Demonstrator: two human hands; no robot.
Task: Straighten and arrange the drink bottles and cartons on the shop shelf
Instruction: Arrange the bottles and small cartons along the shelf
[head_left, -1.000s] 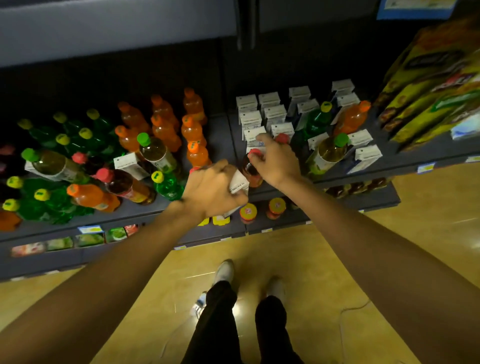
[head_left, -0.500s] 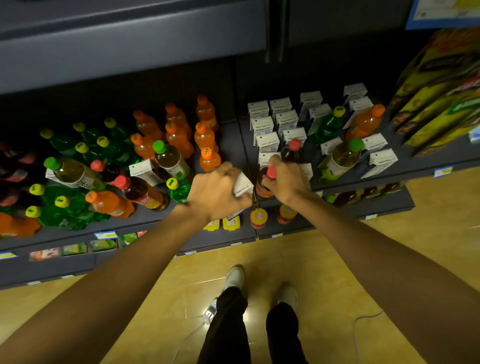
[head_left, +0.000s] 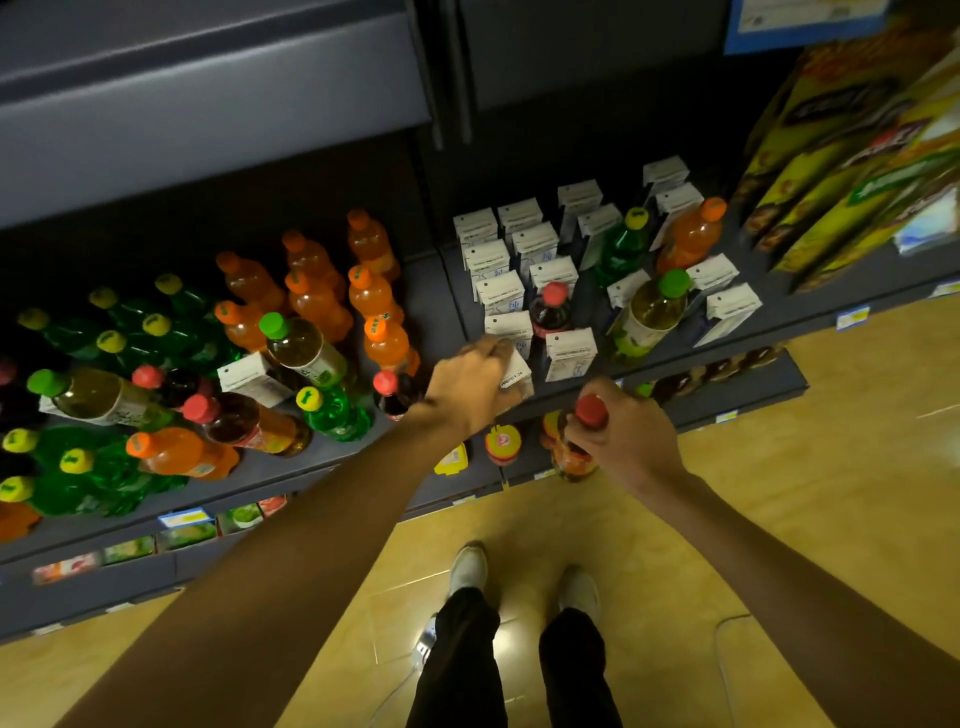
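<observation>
My left hand (head_left: 470, 387) grips a white carton (head_left: 514, 371) at the front edge of the grey shelf (head_left: 810, 312), just in front of rows of upright white cartons (head_left: 498, 291). My right hand (head_left: 621, 434) holds a red-capped dark bottle (head_left: 579, 441) by its neck, off the shelf and over its front edge. Another red-capped bottle (head_left: 551, 312) stands among the cartons. Two green-capped bottles (head_left: 649, 312) and an orange bottle (head_left: 688, 236) are mixed in with the cartons on the right.
The left shelf section holds upright orange bottles (head_left: 369, 296) and a jumble of green, orange and dark bottles (head_left: 171, 410), some lying down, with a stray carton (head_left: 249, 376). Yellow snack packs (head_left: 857, 156) fill the right. A lower shelf (head_left: 753, 389) and my feet (head_left: 467, 569) lie below.
My right hand has pulled the red-capped bottle off the shelf, towards me and to the right. My left hand stays on the carton at the shelf's front.
</observation>
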